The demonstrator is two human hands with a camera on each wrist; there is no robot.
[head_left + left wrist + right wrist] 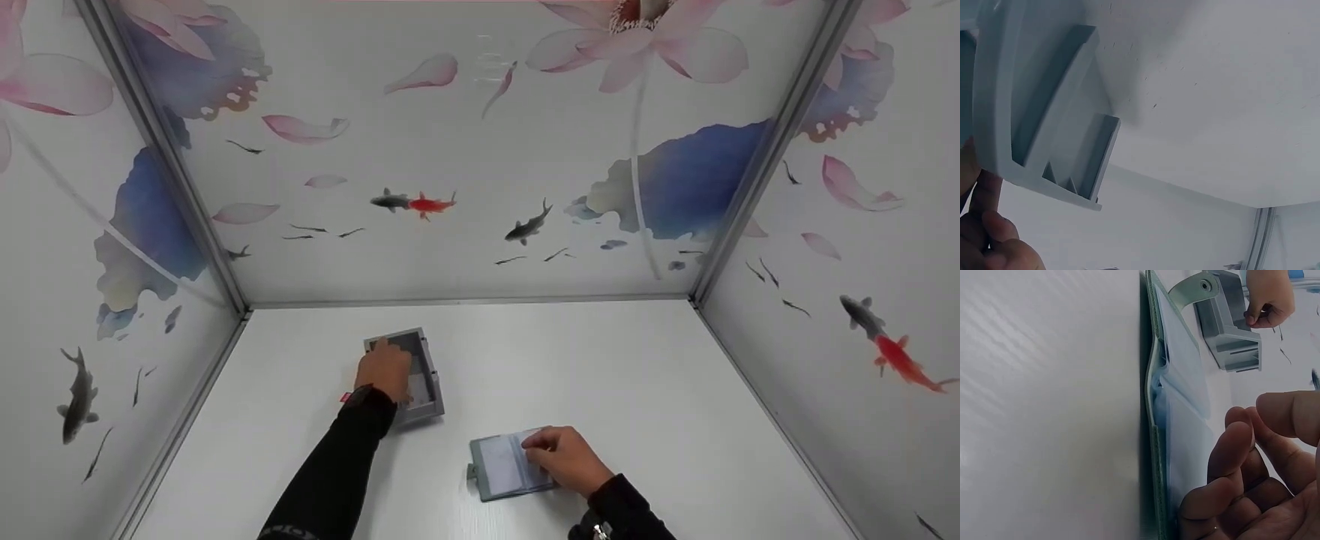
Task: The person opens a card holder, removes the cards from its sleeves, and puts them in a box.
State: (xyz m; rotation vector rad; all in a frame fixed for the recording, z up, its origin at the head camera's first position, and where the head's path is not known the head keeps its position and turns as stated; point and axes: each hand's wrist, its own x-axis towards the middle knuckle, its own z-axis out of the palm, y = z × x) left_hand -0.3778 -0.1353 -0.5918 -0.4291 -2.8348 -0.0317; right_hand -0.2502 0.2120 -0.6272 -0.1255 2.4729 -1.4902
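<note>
My left hand is over the left side of a grey plastic box with an open top. In the left wrist view its curled fingers grip the end of the box wall. Slots and small ribs show along the outside of the box. Nearer me lies an open green card holder with translucent sleeves and a snap strap. Over its right-hand sleeve is my right hand, fingers curled, thumb and forefinger tips close together; I cannot tell whether they pinch a thin sleeve.
Both things are on a white tabletop. Printed panels with flowers and fish enclose it at the back, left and right. Metal strips run along the table's edges and corners.
</note>
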